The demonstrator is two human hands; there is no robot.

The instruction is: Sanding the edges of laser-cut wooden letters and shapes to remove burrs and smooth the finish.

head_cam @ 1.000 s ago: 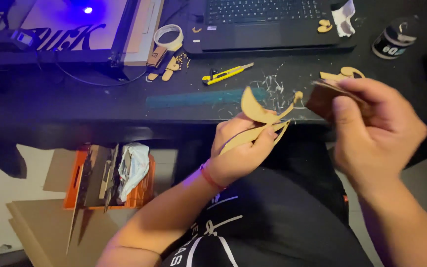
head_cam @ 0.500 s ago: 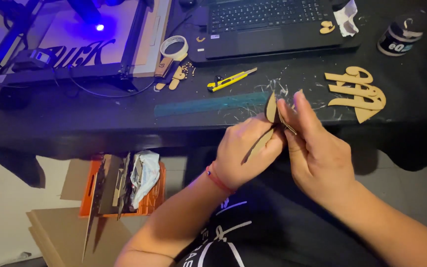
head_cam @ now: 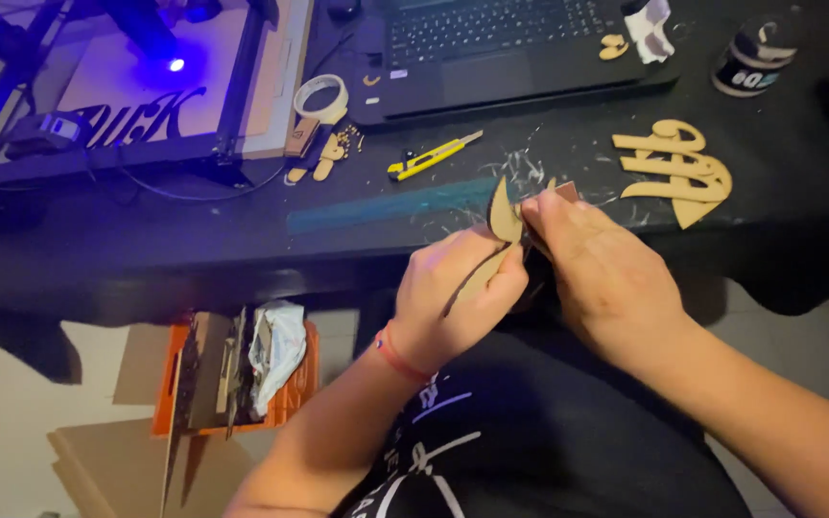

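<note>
My left hand [head_cam: 458, 297] is closed around a thin curved wooden cutout [head_cam: 504, 213], held upright just in front of the black desk's edge [head_cam: 242, 259]. My right hand [head_cam: 606, 278] presses a small brown block [head_cam: 565, 191] with its fingertips against the top of that cutout. A second, larger wooden cutout [head_cam: 674, 165] with loops and bars lies flat on the desk to the right of both hands. Pale shavings [head_cam: 530, 173] are scattered on the desk just behind the hands.
A yellow utility knife [head_cam: 429, 156], a tape roll [head_cam: 320, 96] and small wood bits lie mid-desk. Behind them stand an open laptop [head_cam: 520, 48], a laser engraver [head_cam: 127, 105] with a blue light and a dark can [head_cam: 755, 58]. An orange crate [head_cam: 232, 379] and cardboard sit on the floor.
The right hand has put the larger cutout down on the desk and come over to the piece in the left hand. The left hand has stayed in place.
</note>
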